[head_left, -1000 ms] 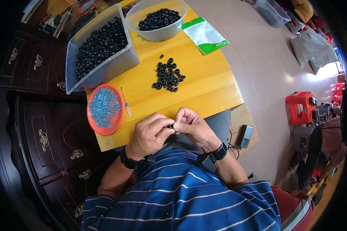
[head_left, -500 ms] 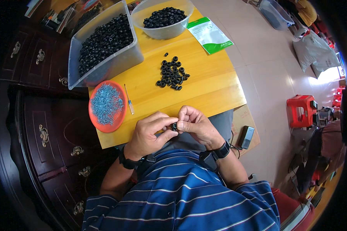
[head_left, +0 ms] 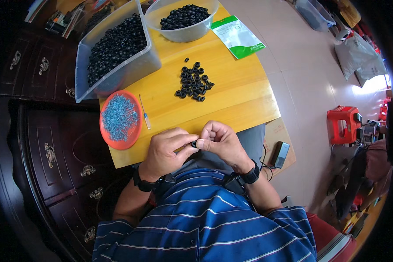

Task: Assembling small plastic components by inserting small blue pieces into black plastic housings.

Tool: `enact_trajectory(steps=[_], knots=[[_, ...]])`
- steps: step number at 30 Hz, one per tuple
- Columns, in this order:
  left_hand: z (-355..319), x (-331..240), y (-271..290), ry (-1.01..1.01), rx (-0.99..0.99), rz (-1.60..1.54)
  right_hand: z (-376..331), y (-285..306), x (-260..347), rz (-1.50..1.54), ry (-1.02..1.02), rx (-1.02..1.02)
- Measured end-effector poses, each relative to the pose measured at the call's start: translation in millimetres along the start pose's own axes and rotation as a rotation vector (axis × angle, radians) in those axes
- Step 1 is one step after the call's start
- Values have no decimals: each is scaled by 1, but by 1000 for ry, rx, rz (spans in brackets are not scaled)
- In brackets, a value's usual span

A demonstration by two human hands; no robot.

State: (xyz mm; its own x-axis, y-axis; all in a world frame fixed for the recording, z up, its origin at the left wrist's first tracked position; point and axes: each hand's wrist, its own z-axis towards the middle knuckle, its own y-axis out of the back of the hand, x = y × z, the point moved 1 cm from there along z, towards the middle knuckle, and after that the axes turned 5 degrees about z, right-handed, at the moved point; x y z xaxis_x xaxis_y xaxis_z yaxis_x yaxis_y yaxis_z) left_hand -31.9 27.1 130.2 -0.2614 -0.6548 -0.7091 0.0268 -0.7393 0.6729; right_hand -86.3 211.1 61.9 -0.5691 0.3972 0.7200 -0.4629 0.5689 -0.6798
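Observation:
A small black ring-shaped part (head_left: 194, 143) is pinched between both hands at the near edge of the yellow table. My left hand (head_left: 167, 150) grips it with thumb and index finger. My right hand (head_left: 222, 143) presses its thumb and fingertips on the part's right side, its other fingers curled; the tips cover most of the part. Beyond the hands lies a loose pile of similar black parts (head_left: 191, 82). To the left, an orange-red plate (head_left: 120, 145) holds many thin bluish pieces. A slender tool with a clear and blue handle (head_left: 146, 120) lies beside it.
A large clear bin (head_left: 137, 65) and a round clear tub (head_left: 183, 36), both filled with black parts, stand at the back. A green and white bag (head_left: 239, 38) lies back right. Dark drawers (head_left: 48, 113) flank the left; a red stool (head_left: 343, 124) stands on the floor right.
The hands and the black part shift slightly left, and the part is now more covered by the fingertips. The pile, plate and containers appear unchanged.

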Motion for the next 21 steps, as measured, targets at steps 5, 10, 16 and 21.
enact_trajectory(steps=[5, 10, 16, 21], knots=[[3, 2, -1, 8, 5, -8, 2, 2, 5, 143, -56, 5], [7, 2, 0, -7, 33, 27, 4, 7, 2, 141, -80, 24], [9, 3, -2, 1, 50, 0, 5, 11, 3, 125, -83, 38], [12, 2, -2, -9, 46, -9, 5, 11, 2, 140, -73, 41]])
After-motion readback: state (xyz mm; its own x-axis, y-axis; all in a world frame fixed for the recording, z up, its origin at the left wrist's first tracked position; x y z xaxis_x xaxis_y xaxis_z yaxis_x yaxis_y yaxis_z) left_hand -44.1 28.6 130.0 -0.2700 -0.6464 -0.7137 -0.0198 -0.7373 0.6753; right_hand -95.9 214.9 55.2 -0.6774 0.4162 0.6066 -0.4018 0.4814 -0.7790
